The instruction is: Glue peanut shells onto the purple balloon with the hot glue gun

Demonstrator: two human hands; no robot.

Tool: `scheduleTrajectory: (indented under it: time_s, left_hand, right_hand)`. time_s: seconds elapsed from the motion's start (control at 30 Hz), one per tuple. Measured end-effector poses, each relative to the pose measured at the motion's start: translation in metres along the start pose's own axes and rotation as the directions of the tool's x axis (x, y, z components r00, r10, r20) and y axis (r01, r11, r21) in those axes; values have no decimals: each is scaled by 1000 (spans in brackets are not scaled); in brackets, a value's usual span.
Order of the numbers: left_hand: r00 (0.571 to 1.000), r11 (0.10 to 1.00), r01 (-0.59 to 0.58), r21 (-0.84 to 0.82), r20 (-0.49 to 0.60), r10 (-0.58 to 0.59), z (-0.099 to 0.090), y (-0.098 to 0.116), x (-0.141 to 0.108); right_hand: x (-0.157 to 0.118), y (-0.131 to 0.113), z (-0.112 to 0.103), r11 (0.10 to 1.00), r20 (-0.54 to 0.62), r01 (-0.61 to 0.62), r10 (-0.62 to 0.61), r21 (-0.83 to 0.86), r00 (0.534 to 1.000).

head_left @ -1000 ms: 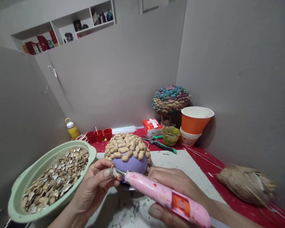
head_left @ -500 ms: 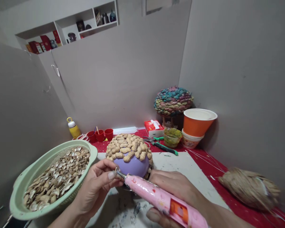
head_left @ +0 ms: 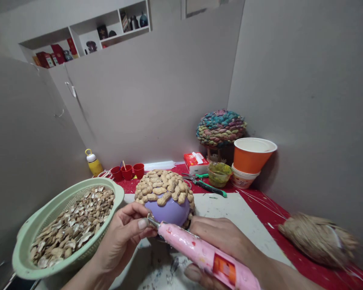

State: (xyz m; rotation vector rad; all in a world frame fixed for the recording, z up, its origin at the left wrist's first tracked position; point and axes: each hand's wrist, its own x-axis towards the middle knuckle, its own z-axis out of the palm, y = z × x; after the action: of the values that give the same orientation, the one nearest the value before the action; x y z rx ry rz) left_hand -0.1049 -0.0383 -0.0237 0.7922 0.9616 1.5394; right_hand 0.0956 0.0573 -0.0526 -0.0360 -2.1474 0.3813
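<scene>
My right hand is wrapped round a pink glue gun, whose metal nozzle points up and left. My left hand pinches a small piece of peanut shell at the nozzle's tip; fingers and nozzle hide most of it. Just beyond both hands sits a purple ball-like form, its top and sides covered with peanut shells and its near side bare. A green basket on the left holds many loose peanut shells.
Behind stand red cups, a yellow bottle, pliers, a glass bowl, an orange paper bucket and a colourful domed piece. A fibre bundle lies at the right.
The glue gun's body has shifted slightly left and down in my right hand. My left hand stays almost where it was, still at the nozzle.
</scene>
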Motion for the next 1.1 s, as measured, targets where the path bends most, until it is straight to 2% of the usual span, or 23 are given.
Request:
scheduleTrajectory:
  time_s: [0.23,0.97,1.1]
  left_hand:
    - [1000,1000,6,1,2,-6,0,-1,-2]
    - [1000,1000,10,23,-13,-10,2,0,-1]
    - [1000,999,-2,33,-8,3,-1,-1,0]
  right_hand:
    - [-2,1,-1,1000,60,-17,18,-23,998]
    - [-5,1,2,994,21,-47,49,-101,999]
    - [-4,1,2,996,45,-41,45,-81,998]
